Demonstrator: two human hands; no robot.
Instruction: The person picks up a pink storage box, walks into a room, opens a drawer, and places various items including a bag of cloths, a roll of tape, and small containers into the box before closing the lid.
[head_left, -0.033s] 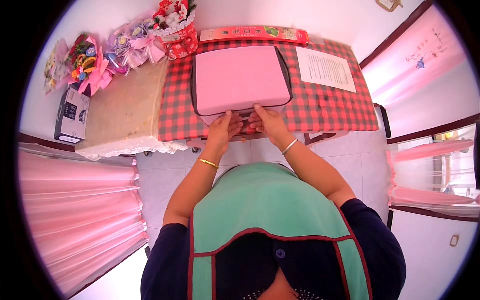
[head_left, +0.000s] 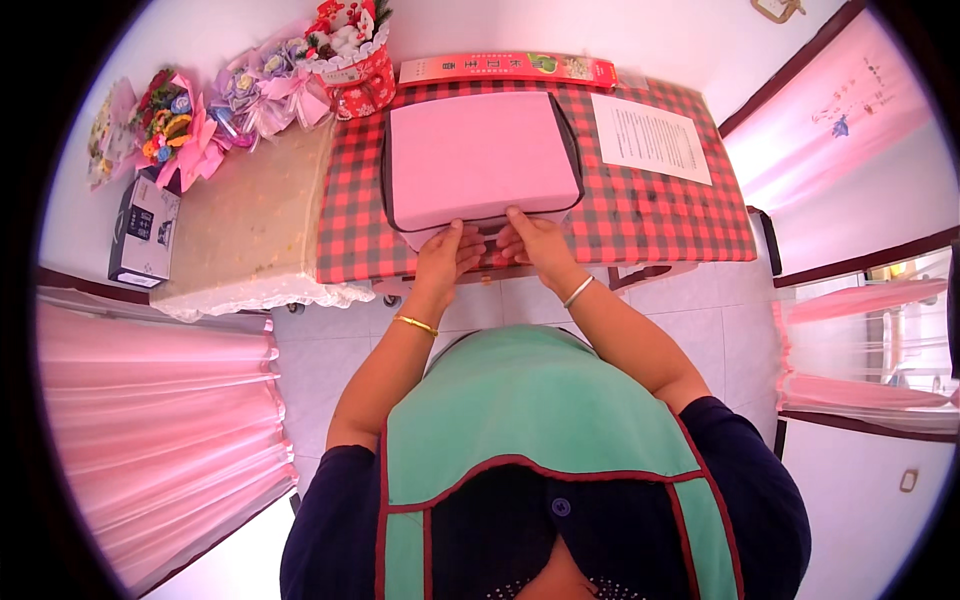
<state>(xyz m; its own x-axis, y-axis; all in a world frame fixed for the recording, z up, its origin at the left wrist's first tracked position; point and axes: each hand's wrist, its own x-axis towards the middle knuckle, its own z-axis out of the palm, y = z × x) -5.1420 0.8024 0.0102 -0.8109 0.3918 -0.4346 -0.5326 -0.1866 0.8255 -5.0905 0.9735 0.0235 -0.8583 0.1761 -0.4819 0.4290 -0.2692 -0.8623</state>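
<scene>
A pink fabric storage case with dark trim lies on a red-and-black checked tablecloth, its lid down. At its near edge, my left hand rests a thumb on the dark trim, fingers bent in against the front side. Just to the right, my right hand grips the same edge in a like way, thumb on top and fingers turned inward. A small gap separates the two sets of fingertips. What the fingertips press on is partly hidden, and so is the inside of the case.
Behind the case lies a long red box. A printed sheet is to its right. Wrapped bouquets and a red flower pot stand at the back left, above a white-and-black box on a beige-covered surface.
</scene>
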